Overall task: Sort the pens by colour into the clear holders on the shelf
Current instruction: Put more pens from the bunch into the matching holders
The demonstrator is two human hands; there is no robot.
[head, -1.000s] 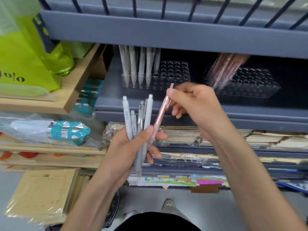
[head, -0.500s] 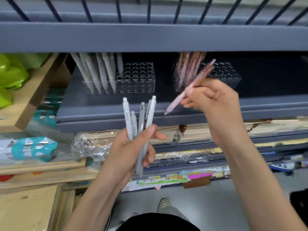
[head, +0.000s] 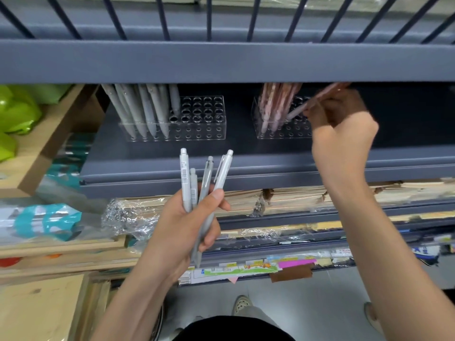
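Observation:
My left hand (head: 183, 225) grips a bunch of several grey pens (head: 202, 183), tips down, in front of the grey shelf (head: 246, 166). My right hand (head: 342, 129) pinches a pink pen (head: 299, 112), tilted, its tip over the holes of the right clear holder (head: 278, 134). That holder carries several pink pens (head: 277, 104) at its left end. The left clear holder (head: 197, 129) carries several grey pens (head: 142, 109) in its left half. The tops of the stored pens are hidden by the shelf above.
A grey shelf beam with dark bars (head: 226, 60) hangs low over the holders. Wrapped paper stacks (head: 283, 198) fill the shelf below. A wooden rack with green bags (head: 17, 112) and teal packs (head: 46, 220) stands left. Grey floor and my shoe (head: 242, 303) lie beneath.
My right hand has pulled the pink pen out of the left hand's bunch and carried it up and right to the right holder. The left hand keeps its grey pens.

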